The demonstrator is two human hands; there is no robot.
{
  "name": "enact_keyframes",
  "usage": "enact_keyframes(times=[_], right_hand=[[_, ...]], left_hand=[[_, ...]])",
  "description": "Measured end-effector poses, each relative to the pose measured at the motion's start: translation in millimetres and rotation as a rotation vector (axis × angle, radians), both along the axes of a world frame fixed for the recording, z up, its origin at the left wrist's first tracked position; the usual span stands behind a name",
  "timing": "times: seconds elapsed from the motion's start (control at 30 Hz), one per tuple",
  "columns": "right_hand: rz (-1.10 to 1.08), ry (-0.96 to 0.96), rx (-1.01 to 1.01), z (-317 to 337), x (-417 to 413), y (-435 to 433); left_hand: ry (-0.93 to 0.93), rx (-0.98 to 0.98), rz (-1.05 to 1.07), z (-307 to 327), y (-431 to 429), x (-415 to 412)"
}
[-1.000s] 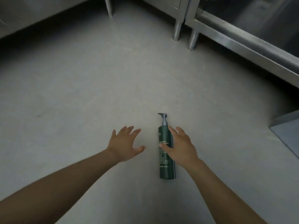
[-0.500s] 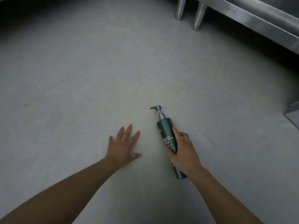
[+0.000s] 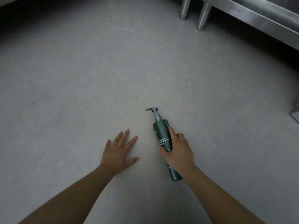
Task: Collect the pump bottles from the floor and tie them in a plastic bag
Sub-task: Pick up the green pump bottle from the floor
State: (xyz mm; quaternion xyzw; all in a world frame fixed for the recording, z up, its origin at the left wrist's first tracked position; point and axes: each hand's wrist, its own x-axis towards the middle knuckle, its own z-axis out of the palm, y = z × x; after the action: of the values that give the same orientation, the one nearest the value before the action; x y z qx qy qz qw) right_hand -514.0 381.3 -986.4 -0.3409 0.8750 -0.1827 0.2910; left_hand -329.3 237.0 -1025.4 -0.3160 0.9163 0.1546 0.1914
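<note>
A dark green pump bottle (image 3: 161, 133) with a grey pump head lies on the grey floor (image 3: 97, 78), its nozzle pointing away from me and to the left. My right hand (image 3: 178, 152) is wrapped around the bottle's middle, thumb on the left side and fingers over the top. My left hand (image 3: 119, 151) rests flat on the floor to the left of the bottle, fingers spread, holding nothing. No plastic bag is in view.
Stainless steel furniture legs (image 3: 184, 8) and a low metal rail (image 3: 258, 18) run along the top right. A grey metal corner (image 3: 295, 113) juts in at the right edge.
My right hand has closed around the bottle and turned its base to the right. My left hand has dropped flat onto the floor. The view has shifted down and closer.
</note>
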Motion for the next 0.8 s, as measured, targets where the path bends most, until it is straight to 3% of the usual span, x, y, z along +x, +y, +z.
enact_keyframes(times=[0.13,0.23,0.37,0.53,0.67,0.8], right_hand=[[0.007,-0.139,-0.026,34.0,0.4,-9.4],[0.015,-0.165,-0.023,103.4,8.4,-12.8],[0.03,-0.232,-0.122,247.8,23.0,-25.6],[0.034,-0.257,-0.273,472.7,38.8,-53.9],[0.067,-0.244,-0.36,633.2,58.5,-67.1],[0.116,-0.254,-0.432,754.7,85.8,-73.2]], left_hand=[[-0.086,0.035,0.099,41.9,-9.3,14.8],[-0.052,0.019,0.176,124.7,-19.9,32.1],[0.082,-0.003,0.234,289.8,-29.1,45.0],[0.341,-0.052,0.357,532.3,-36.8,52.7],[0.369,-0.133,0.383,700.2,-39.0,68.3],[0.375,-0.21,0.432,826.1,-42.1,95.6]])
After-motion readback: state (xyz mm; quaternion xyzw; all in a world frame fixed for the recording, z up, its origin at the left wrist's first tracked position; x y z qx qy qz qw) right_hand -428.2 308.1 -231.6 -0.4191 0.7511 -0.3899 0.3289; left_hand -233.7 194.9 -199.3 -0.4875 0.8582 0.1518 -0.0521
